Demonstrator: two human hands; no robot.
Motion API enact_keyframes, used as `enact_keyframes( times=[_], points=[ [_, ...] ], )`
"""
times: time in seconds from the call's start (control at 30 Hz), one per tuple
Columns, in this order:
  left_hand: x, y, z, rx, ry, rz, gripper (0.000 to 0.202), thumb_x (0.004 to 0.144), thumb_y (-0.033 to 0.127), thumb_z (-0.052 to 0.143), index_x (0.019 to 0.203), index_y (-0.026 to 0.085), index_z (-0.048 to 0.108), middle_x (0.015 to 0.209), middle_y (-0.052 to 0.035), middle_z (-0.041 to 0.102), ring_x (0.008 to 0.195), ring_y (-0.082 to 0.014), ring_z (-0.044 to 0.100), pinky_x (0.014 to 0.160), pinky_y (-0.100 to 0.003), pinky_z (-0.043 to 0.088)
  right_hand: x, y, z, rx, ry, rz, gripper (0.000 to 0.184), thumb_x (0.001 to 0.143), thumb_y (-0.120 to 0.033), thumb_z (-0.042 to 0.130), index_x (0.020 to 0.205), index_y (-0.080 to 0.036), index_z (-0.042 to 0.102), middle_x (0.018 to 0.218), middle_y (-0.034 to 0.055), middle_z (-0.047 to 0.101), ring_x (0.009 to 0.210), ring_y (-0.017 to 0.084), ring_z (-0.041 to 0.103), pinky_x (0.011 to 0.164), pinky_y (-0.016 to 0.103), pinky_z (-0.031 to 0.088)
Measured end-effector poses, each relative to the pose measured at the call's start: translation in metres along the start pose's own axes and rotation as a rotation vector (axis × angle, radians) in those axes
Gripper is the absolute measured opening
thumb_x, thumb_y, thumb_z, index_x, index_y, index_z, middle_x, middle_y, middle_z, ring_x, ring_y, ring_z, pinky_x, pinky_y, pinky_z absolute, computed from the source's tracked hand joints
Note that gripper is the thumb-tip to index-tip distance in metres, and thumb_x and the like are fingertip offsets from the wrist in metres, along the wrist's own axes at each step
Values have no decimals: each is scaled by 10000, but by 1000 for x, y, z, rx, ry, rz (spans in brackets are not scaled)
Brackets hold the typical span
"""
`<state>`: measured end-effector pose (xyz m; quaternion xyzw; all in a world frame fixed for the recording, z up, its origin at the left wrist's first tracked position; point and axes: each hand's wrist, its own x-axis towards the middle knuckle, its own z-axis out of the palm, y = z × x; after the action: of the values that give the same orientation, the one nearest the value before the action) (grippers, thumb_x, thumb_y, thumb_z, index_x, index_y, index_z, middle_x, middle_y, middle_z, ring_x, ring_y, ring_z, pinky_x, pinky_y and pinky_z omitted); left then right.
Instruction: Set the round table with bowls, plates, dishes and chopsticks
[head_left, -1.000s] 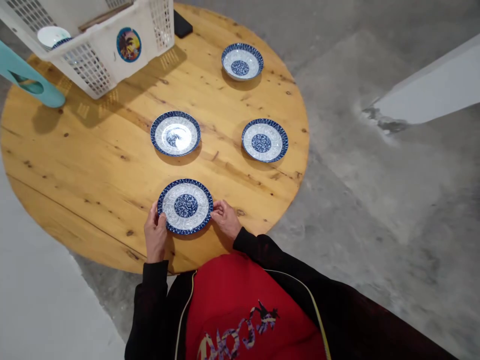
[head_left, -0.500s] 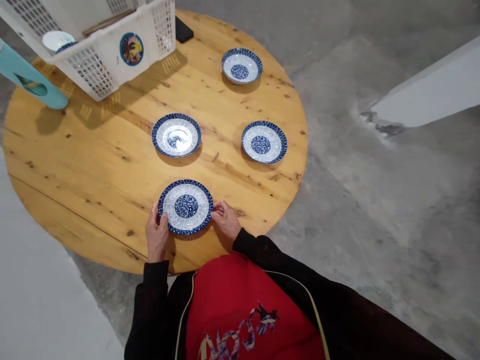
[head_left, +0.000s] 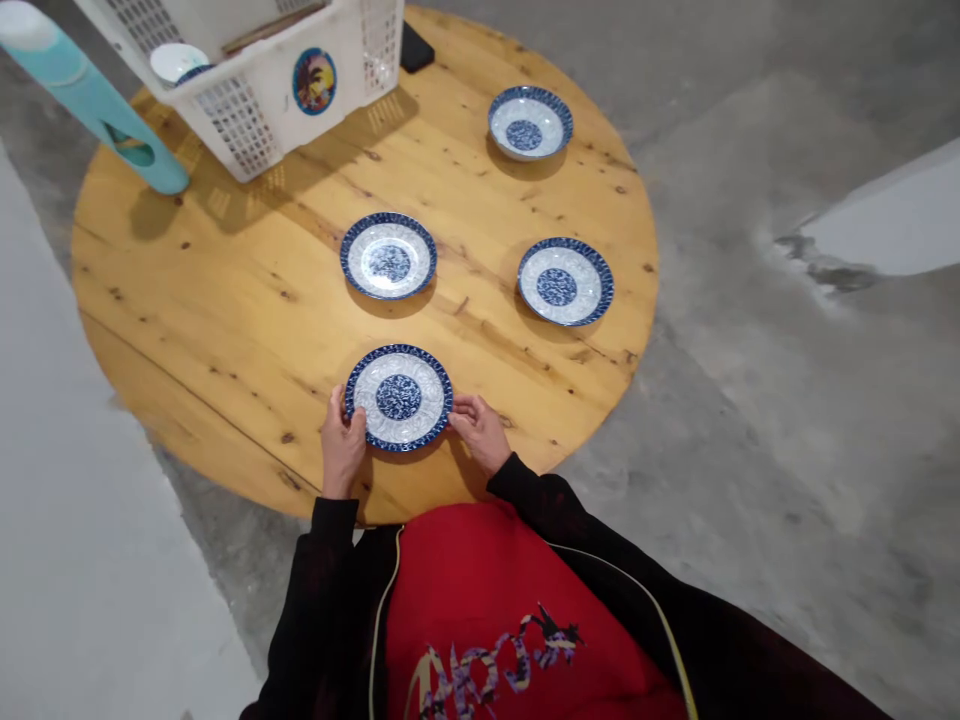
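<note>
Close to the table's near edge is a blue-and-white plate (head_left: 398, 397) with a dark blue rim and a round patterned centre. My left hand (head_left: 344, 440) grips its left edge, thumb on top of the rim and fingers underneath or behind. At the right edge, my right hand (head_left: 478, 430) pinches the rim between thumb and curled fingers. Just beyond lies a second patterned plate (head_left: 388, 257), shiny with reflected light. A third plate (head_left: 565, 282) sits to the right, and a deeper patterned dish (head_left: 530, 124) stands farther back.
The round wooden table (head_left: 247, 330) carries a white plastic basket (head_left: 259, 125) at the back left, with a white bowl (head_left: 178, 63) inside. A turquoise cylinder (head_left: 97, 100) stands beside the basket. A black phone-like object (head_left: 416, 48) lies behind it. A white post (head_left: 892, 225) rises at the right.
The camera view has shifted, so the table and everything on it appear farther right and slightly higher. Both hands keep their hold on the near plate.
</note>
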<state>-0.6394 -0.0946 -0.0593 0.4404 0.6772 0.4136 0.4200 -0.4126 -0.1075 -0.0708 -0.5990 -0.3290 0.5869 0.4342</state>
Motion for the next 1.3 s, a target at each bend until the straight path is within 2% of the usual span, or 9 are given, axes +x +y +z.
enact_keyframes(
  times=[0.17,0.33,0.5,0.6,0.7,0.8,1.0,1.13,1.3],
  points=[
    [-8,0,-7,25,55,-86,603,912,350,546,1445,86,446,1176,-159,675,1035,-234,667,953,-391,527,-19,9,-26,-9,100,35,438,686,-468,759,974,-208,556,861,48,672,687,177,658,687,375,573],
    [-25,-10,-33,0,178,-105,529,918,389,530,1380,131,520,1159,-136,693,1006,-207,687,871,-335,555,-37,13,-40,-20,93,90,532,625,-558,820,939,-186,604,814,61,720,656,179,682,620,334,577],
    [-70,-27,-61,-40,325,-189,497,893,432,560,1301,149,589,1164,-141,705,1022,-218,689,853,-334,564,-45,8,-27,-51,-64,117,556,600,-611,815,898,-183,626,782,58,725,630,169,676,579,302,561],
    [-109,-33,-62,-61,401,-235,484,870,449,574,1247,148,619,1102,-123,720,960,-210,697,814,-321,563,-51,6,-27,-82,-168,95,522,621,-601,798,889,-187,628,774,49,723,632,162,673,591,295,555],
    [-149,-33,-47,-55,414,-270,432,849,442,566,1146,142,658,1025,-105,734,915,-204,698,786,-310,555,-62,8,-46,-97,-219,93,501,628,-584,789,886,-185,630,775,45,723,631,158,672,610,300,558],
    [-180,-29,-19,-81,377,-340,423,825,430,571,1103,128,671,999,-115,746,894,-209,705,759,-306,552,-77,15,-83,-108,-190,122,501,616,-577,790,881,-181,634,776,53,730,631,166,677,611,308,560],
    [-217,-14,35,-91,262,-324,433,821,440,572,1097,126,685,1004,-122,751,885,-208,705,763,-306,547,-109,37,-154,-116,-67,180,538,549,-571,810,867,-169,645,774,76,737,617,169,669,573,296,545],
    [-246,-11,56,-61,243,-315,433,821,434,565,1099,125,687,993,-118,748,858,-198,702,776,-310,547,-127,48,-173,-107,-103,195,516,554,-561,794,858,-172,646,768,80,738,613,173,665,571,300,543],
    [-299,-17,70,-58,250,-367,444,810,463,586,1092,136,691,985,-117,750,856,-199,698,755,-304,553,-139,61,-178,-126,-210,203,441,585,-520,750,840,-178,637,753,73,737,595,164,649,575,299,537]
  ],
)
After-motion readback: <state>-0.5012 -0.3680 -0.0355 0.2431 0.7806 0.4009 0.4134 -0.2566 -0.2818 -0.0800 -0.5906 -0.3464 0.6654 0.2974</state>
